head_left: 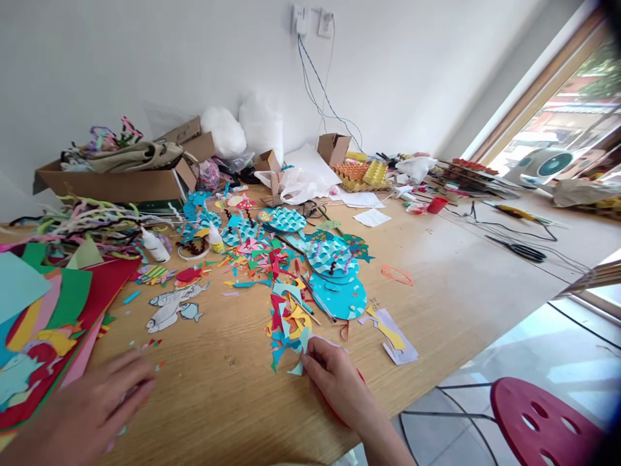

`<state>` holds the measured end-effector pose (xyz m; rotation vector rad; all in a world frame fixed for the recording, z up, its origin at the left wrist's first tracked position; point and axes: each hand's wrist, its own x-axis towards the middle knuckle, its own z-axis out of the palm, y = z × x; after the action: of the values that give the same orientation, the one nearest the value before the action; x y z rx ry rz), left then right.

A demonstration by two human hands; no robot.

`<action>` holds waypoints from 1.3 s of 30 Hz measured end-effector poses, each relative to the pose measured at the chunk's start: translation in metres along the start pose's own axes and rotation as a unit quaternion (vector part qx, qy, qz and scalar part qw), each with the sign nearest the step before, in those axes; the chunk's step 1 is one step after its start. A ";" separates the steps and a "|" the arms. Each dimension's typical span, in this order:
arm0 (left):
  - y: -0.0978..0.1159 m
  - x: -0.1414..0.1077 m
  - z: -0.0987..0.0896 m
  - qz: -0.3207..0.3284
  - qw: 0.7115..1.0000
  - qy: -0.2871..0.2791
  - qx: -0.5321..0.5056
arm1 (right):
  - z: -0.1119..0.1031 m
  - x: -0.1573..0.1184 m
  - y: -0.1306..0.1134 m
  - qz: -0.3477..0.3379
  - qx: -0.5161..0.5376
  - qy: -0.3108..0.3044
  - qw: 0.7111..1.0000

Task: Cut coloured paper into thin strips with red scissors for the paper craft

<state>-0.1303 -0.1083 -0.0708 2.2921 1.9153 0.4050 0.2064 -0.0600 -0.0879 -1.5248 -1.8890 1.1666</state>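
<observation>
My right hand (334,378) is at the front of the table, thumb and forefinger pinched on a pale blue paper scrap (304,341). A red curved edge shows under that hand; I cannot make out what it belongs to. Beside the fingertips lies a heap of cut paper scraps (291,317) in red, yellow and blue. My left hand (97,401) hovers low at the left, blurred, fingers bent; whether it holds anything is unclear. Close to it are small paper bits (155,343) and a stack of coloured paper (72,298). Beyond lie fish cut-outs (169,307) with drawn outlines.
Blue paper discs (339,294) with woven strips lie mid-table. Glue bottles (155,246) stand at the left near pipe cleaners (101,226). A cardboard box (116,184) is at the back left. Scissors (521,249) lie at the right. A red stool (538,414) stands beside the table.
</observation>
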 end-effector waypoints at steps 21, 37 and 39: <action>0.119 0.062 0.062 0.176 0.968 -0.148 -0.104 | -0.065 0.002 0.024 0.126 -0.301 0.121 0.938; 0.114 0.056 0.086 0.261 0.947 0.004 -0.189 | -0.112 -0.010 0.089 0.211 -0.293 0.177 0.916; 0.114 0.056 0.087 0.258 0.947 0.004 -0.193 | -0.114 -0.009 0.091 0.204 -0.292 0.177 0.917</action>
<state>0.0110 -0.0687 -0.1169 2.4705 1.0763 0.7627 0.3481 -0.0280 -0.0994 -2.3537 -1.7916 0.4060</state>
